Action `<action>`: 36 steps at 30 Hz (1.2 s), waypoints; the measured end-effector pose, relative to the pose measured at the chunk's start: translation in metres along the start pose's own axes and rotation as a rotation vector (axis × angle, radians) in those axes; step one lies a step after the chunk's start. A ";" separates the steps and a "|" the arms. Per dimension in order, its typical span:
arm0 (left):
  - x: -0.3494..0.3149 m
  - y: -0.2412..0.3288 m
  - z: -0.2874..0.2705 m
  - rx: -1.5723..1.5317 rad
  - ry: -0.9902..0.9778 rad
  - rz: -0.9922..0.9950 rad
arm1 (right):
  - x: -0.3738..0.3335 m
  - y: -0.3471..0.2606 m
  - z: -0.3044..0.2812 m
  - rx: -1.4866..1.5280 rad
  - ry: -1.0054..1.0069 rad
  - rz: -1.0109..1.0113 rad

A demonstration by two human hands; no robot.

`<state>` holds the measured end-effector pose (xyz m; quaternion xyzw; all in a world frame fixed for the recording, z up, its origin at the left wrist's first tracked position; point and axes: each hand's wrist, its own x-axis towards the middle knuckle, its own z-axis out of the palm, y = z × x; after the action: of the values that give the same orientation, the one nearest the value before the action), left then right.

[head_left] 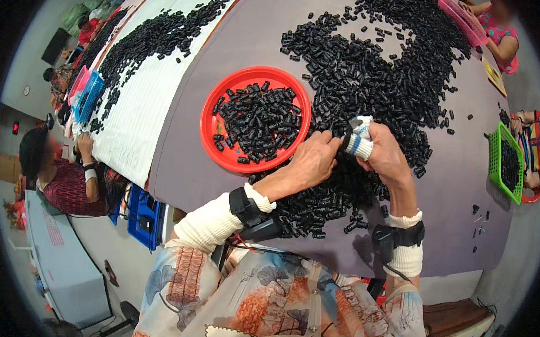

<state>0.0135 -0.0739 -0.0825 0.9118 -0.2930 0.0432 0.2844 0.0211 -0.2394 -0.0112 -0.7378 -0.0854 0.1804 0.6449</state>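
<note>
My left hand point(315, 157) is closed in a pinch, its fingertips at a small black cylindrical part point(346, 140). Just to its right, my right hand point(386, 154) grips a white-and-blue cloth-wrapped thing point(360, 146), and a dark bit shows at its upper edge. What lies under the cloth is hidden. Both hands meet above a large spread of loose black cylindrical parts point(370, 88). A round red basin point(207, 125) with many of the same parts inside stands left of my hands.
A grey-covered table point(184, 140) lies before me, beside another with white covering point(143, 112). More black parts cover both. A green basket point(497, 163) and a pink basket point(466, 23) stand at the right. Other people sit around, one at the left point(70, 181).
</note>
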 end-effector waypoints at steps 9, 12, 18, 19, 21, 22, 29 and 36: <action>-0.015 0.007 -0.001 -0.100 -0.107 -0.015 | -0.006 0.006 -0.002 0.025 0.008 0.052; -0.021 0.001 -0.013 -0.220 -0.022 -0.004 | -0.005 0.004 -0.003 0.049 -0.013 0.071; -0.021 0.005 -0.089 -1.552 0.146 -0.545 | -0.001 -0.016 0.017 0.088 0.021 -0.004; -0.021 0.006 -0.096 -1.554 0.148 -0.538 | -0.001 -0.023 0.022 0.118 -0.001 -0.023; -0.020 0.007 -0.105 -1.616 0.201 -0.425 | 0.002 -0.035 0.029 0.088 -0.028 -0.060; -0.019 0.006 -0.106 -1.616 0.202 -0.412 | 0.003 -0.039 0.032 0.064 -0.057 -0.092; -0.021 0.011 -0.121 -1.341 0.265 -0.423 | 0.009 -0.052 0.045 0.024 -0.030 -0.133; -0.019 0.012 -0.120 -1.472 0.256 -0.428 | 0.009 -0.054 0.038 -0.057 -0.025 -0.186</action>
<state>0.0020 -0.0070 0.0187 0.5130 -0.0286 -0.1134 0.8504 0.0204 -0.1930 0.0368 -0.7425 -0.1668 0.1264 0.6363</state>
